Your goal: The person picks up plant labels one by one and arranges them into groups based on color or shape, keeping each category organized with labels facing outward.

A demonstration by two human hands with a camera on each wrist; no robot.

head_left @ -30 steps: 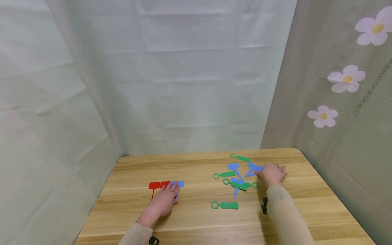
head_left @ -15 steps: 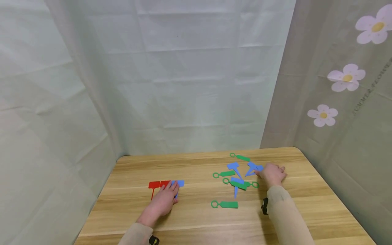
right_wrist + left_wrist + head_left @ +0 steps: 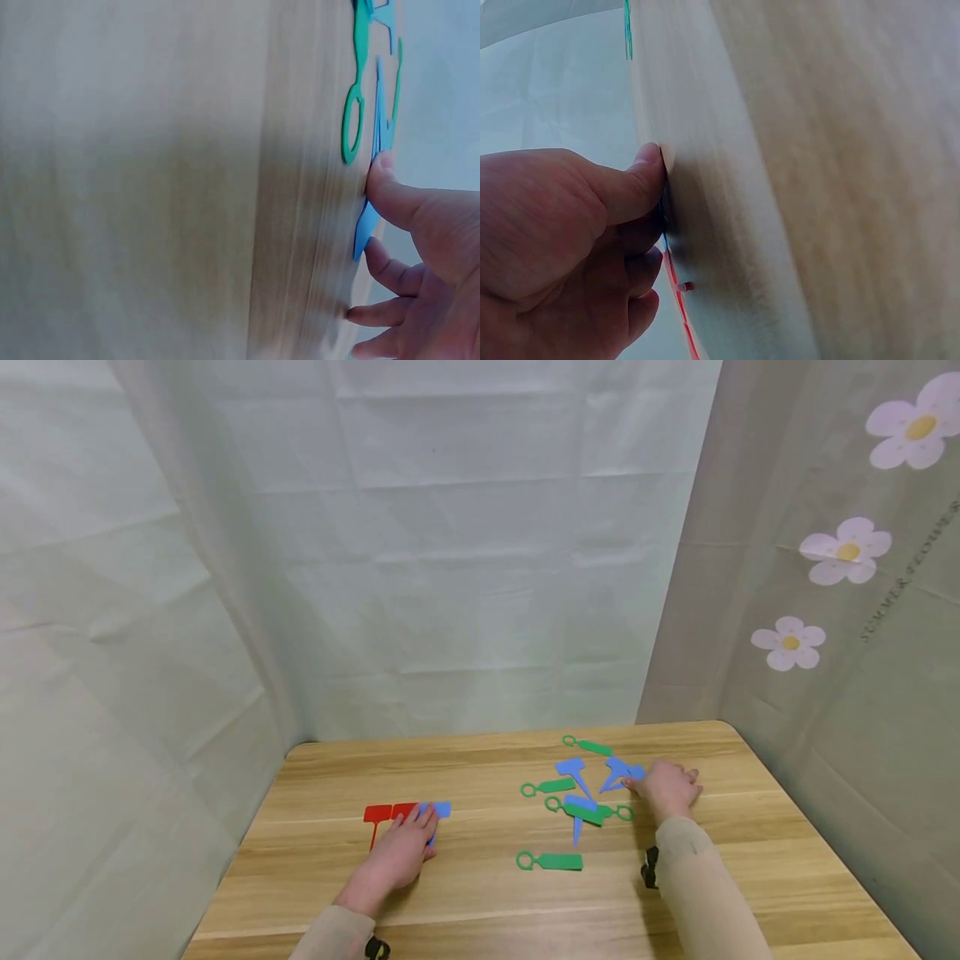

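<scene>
My left hand (image 3: pixel 405 848) lies over a row of flat T-shaped plant labels. In the row, a red label (image 3: pixel 378 813) is at the left end, another red label (image 3: pixel 406 808) is beside it, and a blue label (image 3: pixel 444 810) is at the right end, partly under my fingers. My right hand (image 3: pixel 666 788) is at the right of a loose group. In the right wrist view, its thumb and forefinger touch a blue T-shaped label (image 3: pixel 365 223) lying on the table, the other fingers spread. A second blue label (image 3: pixel 618 768) lies against it.
Green ring-ended labels lie about the wooden table (image 3: pixel 465 902): one at the back (image 3: pixel 595 747), one nearer the front (image 3: pixel 560 862), others overlapping a blue label (image 3: pixel 577 833). Another blue label (image 3: pixel 573 768) lies behind. Pale curtains (image 3: pixel 465 568) stand behind and beside the table.
</scene>
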